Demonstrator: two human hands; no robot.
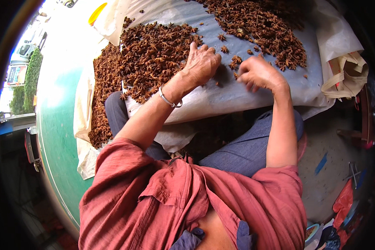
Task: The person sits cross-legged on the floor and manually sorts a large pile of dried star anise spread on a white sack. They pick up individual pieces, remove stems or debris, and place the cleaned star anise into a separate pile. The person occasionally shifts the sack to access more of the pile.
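Note:
My left hand [203,62], with a metal bangle [169,99] at the wrist, is at the right edge of a pile of star anise [156,53]. Its fingers are curled under the knuckles, so anything in them is hidden. Motion blurs my right hand [260,74], which hangs bent over a pale plastic sheet [237,93]; whether it holds a piece is unclear. Between the hands lie a few loose star anise [236,59], with single pods farther up. A second star anise pile [268,34] spreads beyond my right hand.
More star anise [101,118] lies at the left beside my knee, on pale sheeting [82,125] over green flooring [59,137]. A cream fabric bag [345,76] sits at the right edge. A red plastic bag [343,197] and a bowl [312,231] are low on the right.

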